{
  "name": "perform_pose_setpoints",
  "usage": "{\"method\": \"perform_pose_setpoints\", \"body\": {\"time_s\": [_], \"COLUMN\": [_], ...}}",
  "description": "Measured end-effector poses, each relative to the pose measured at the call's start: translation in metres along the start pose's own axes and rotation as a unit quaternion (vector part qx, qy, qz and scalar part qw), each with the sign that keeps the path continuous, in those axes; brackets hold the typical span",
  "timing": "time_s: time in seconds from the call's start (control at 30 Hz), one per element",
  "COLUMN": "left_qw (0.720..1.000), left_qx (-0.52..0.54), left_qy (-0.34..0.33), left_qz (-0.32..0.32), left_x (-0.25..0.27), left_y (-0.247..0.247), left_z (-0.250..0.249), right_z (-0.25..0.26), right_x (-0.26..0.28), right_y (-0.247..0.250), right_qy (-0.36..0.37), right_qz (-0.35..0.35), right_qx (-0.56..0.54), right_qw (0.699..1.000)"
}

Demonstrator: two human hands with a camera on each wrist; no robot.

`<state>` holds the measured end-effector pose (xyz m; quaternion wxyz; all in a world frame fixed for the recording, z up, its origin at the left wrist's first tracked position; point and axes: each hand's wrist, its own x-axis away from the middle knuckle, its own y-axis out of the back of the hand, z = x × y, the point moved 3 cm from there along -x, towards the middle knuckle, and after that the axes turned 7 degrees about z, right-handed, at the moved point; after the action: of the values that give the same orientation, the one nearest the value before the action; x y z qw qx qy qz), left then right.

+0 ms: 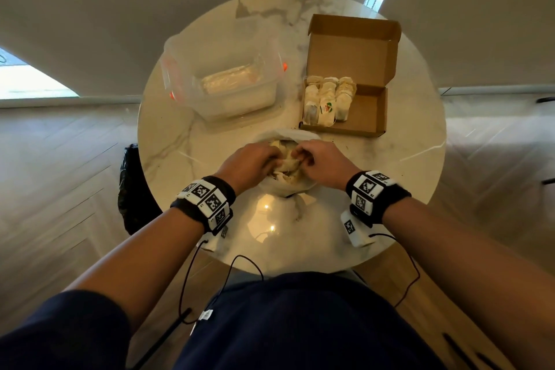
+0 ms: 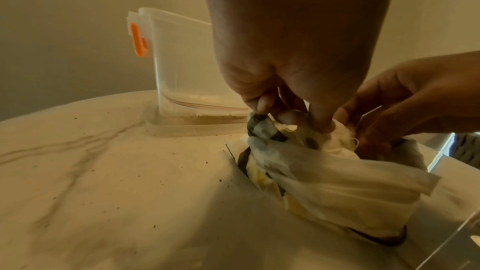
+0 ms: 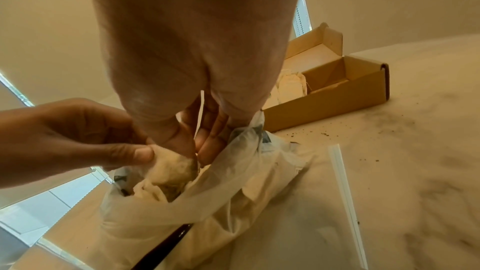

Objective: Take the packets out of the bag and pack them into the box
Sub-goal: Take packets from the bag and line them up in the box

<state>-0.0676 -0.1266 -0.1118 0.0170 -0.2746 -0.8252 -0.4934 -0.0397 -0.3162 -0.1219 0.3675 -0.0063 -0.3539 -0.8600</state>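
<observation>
A crumpled white plastic bag point(image 1: 289, 185) point(image 2: 324, 176) point(image 3: 233, 188) lies open on the marble table, full of pale tea-bag packets. Both hands are at its mouth. My left hand point(image 1: 252, 161) point(image 2: 291, 114) pinches a packet point(image 2: 335, 139) together with the bag's edge. My right hand point(image 1: 318, 159) point(image 3: 192, 147) pinches the same packet point(image 3: 174, 167) from the other side. The open cardboard box point(image 1: 369, 117) point(image 3: 345, 93) stands to the far right, its left part holding three rows of packets point(image 1: 327, 102).
A clear plastic tub point(image 1: 222, 81) point(image 2: 182, 81) with orange clips stands at the far left of the round table point(image 1: 168, 141). Dark crumbs dot the surface near the box. A black bag point(image 1: 132, 189) sits on the floor left of the table.
</observation>
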Motion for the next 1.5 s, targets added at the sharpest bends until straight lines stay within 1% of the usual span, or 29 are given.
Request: {"method": "perform_pose_setpoints", "body": {"time_s": [0.1, 0.2, 0.37, 0.47, 0.57, 0.67, 0.8, 0.9, 1.03, 1.1, 1.2, 1.27, 1.33, 1.43, 1.5], "left_qw": [0.999, 0.998, 0.999, 0.999, 0.998, 0.998, 0.996, 0.993, 0.992, 0.995, 0.998, 0.998, 0.999, 0.996, 0.995], "left_qx": [0.030, 0.039, 0.033, 0.030, 0.028, 0.021, 0.068, 0.101, 0.119, 0.100, 0.056, 0.043, 0.029, -0.022, -0.042], "left_qy": [-0.027, -0.042, -0.024, -0.039, -0.048, -0.063, -0.053, -0.045, -0.018, -0.002, 0.009, 0.012, 0.023, 0.055, 0.059], "left_qz": [-0.018, -0.015, 0.004, -0.002, 0.006, -0.007, -0.024, -0.035, -0.036, -0.024, 0.024, 0.033, 0.038, 0.068, 0.074], "left_x": [0.000, -0.001, -0.003, -0.005, -0.009, -0.012, -0.014, -0.015, -0.016, -0.016, -0.014, -0.013, -0.013, -0.014, -0.015], "left_y": [0.009, 0.014, 0.014, 0.014, 0.015, 0.017, 0.021, 0.027, 0.030, 0.029, 0.022, 0.018, 0.012, 0.005, 0.004], "left_z": [-0.004, -0.005, 0.001, 0.000, -0.004, -0.006, -0.011, -0.014, -0.016, -0.012, -0.005, -0.003, -0.002, 0.003, 0.005], "right_z": [0.004, 0.008, 0.005, 0.001, 0.001, 0.000, 0.001, 0.005, 0.005, 0.002, -0.001, -0.001, -0.002, -0.004, -0.004], "right_x": [-0.001, -0.002, -0.003, -0.002, -0.001, -0.001, 0.000, -0.001, -0.005, -0.004, -0.002, 0.000, 0.000, 0.001, 0.003], "right_y": [0.001, 0.003, 0.011, 0.016, 0.018, 0.019, 0.016, 0.016, 0.020, 0.023, 0.027, 0.030, 0.032, 0.032, 0.031], "right_qy": [0.012, 0.034, -0.004, -0.022, -0.025, -0.025, -0.001, 0.014, -0.010, -0.022, -0.023, -0.018, -0.018, -0.018, -0.020], "right_qz": [0.016, 0.006, 0.002, 0.002, 0.000, -0.004, 0.015, 0.014, 0.003, -0.019, -0.068, -0.088, -0.094, -0.086, -0.081], "right_qx": [0.013, 0.023, 0.014, 0.007, -0.006, -0.015, -0.012, 0.011, 0.047, 0.046, 0.007, -0.018, -0.032, -0.035, -0.039], "right_qw": [1.000, 0.999, 1.000, 1.000, 1.000, 1.000, 1.000, 1.000, 0.999, 0.998, 0.997, 0.996, 0.995, 0.996, 0.996]}}
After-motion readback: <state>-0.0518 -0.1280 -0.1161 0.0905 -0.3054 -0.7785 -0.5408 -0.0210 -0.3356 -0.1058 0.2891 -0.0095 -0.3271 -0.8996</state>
